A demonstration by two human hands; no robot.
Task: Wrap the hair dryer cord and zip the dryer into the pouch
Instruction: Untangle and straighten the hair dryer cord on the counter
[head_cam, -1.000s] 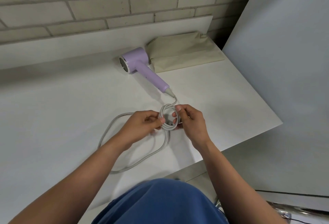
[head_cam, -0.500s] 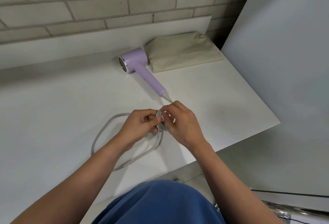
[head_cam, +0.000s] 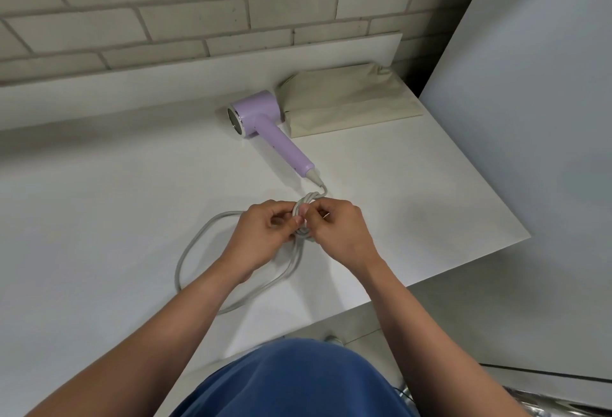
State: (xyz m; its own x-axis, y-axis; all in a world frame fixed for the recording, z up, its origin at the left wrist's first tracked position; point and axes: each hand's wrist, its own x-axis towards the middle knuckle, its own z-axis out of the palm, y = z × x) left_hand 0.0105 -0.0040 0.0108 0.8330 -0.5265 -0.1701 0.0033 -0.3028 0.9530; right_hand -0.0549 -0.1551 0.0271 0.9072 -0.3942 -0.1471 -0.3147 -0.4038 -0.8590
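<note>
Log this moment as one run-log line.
step: coiling cord | left hand: grip on cord coil | right hand: grip on coil | hair dryer: on table | pouch: behind dryer, unused | slack loop: remaining

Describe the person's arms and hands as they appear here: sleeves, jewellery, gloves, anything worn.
Both forearms are bare right up to the bottom of the picture, with no sleeves in sight. The left hand and right hand wear no gloves, and no rings, watch or bracelets show. Short nails show on the fingers. The only clothing in view is a blue garment at the bottom edge.
</note>
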